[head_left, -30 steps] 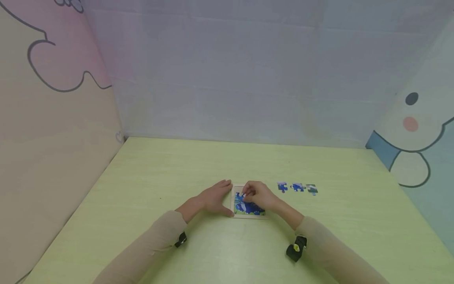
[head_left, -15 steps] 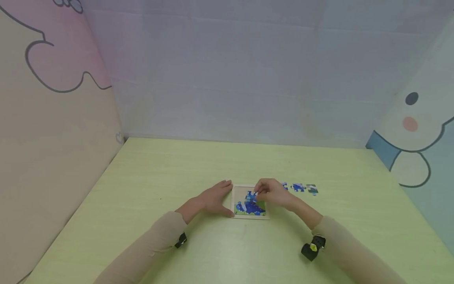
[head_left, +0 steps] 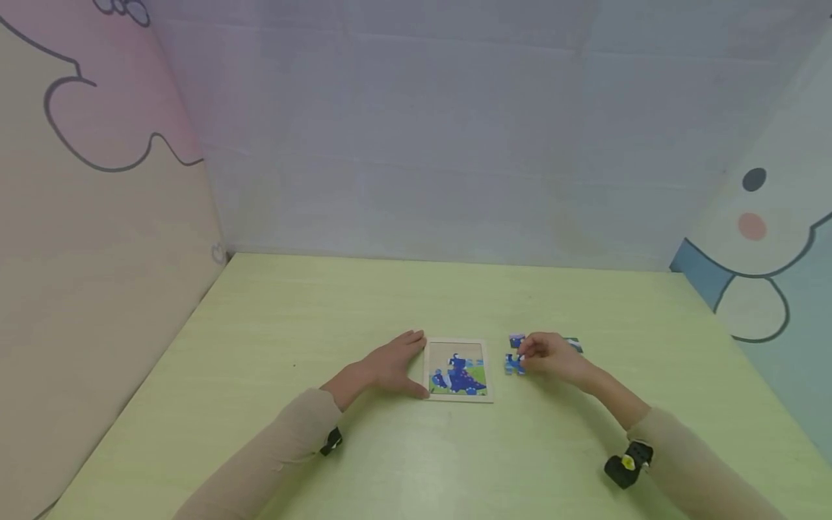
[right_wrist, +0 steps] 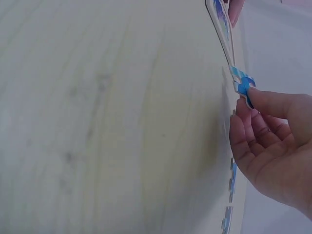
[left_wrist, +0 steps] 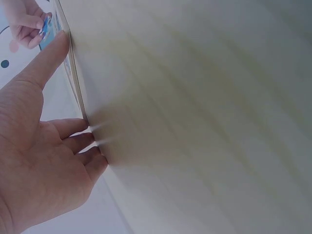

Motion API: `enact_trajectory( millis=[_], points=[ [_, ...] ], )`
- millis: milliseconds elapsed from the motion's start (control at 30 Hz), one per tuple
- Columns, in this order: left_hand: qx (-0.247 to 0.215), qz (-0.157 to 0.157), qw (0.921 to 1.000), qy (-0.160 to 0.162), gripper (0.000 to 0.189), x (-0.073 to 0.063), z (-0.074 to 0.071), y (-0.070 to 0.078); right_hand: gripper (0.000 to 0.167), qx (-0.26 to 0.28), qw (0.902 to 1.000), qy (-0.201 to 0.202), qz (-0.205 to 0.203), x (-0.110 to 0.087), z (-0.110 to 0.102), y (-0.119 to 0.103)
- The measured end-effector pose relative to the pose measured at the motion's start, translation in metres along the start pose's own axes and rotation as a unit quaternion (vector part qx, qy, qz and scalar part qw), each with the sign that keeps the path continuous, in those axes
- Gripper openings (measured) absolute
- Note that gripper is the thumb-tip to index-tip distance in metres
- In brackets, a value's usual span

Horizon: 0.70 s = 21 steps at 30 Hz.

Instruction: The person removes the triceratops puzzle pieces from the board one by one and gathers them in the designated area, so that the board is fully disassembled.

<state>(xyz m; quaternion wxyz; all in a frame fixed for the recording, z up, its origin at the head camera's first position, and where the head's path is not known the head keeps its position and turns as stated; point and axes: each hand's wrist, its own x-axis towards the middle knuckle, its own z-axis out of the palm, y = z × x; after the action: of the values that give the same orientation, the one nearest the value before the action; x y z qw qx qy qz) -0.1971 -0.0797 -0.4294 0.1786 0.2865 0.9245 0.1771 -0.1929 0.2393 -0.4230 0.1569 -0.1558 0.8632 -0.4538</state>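
A wooden puzzle tray (head_left: 460,399) lies flat on the table, with a blue dinosaur picture (head_left: 464,379) in its lower part and bare backing above. My left hand (head_left: 392,366) rests along the tray's left side, thumb at the lower corner and fingers fairly straight at the upper one. Right of the tray, my right hand (head_left: 555,359) pinches a blue puzzle piece (right_wrist: 245,84) between thumb and fingers. Behind that hand lie a blue and lilac puzzle piece (head_left: 516,340) and a green and white puzzle piece (head_left: 573,344); the hand hides the spot between them.
The pale yellow-green table (head_left: 364,303) stretches out on all sides of the tray. A pale cloth wall (head_left: 416,144) rises at its back edge. Printed cartoon panels stand at the left (head_left: 117,217) and right (head_left: 760,238).
My right hand has lifted away from over the tray and moved right with a blue piece pinched, baring more of the backing. The left hand has stayed at the tray's side.
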Motion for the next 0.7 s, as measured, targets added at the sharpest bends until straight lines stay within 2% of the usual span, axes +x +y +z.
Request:
enact_trajectory(
  millis=[200, 400, 700],
  points=[
    [0.001, 0.005, 1.0000, 0.001, 0.097, -0.002, -0.001, 0.001, 0.013, -0.017, 0.9997, 0.016, 0.010, -0.004, -0.004, 0.003],
    [0.002, 0.005, 1.0000, 0.002, 0.097, -0.002, -0.001, 0.001, 0.008, -0.079, 0.9965, 0.023, -0.017, -0.004, -0.007, 0.010],
    [-0.001, -0.004, 1.0000, 0.001, 0.096, -0.002, -0.001, 0.001, 0.006, -0.122, 0.9914, 0.020, -0.044, -0.001, -0.007, 0.010]
  ],
)
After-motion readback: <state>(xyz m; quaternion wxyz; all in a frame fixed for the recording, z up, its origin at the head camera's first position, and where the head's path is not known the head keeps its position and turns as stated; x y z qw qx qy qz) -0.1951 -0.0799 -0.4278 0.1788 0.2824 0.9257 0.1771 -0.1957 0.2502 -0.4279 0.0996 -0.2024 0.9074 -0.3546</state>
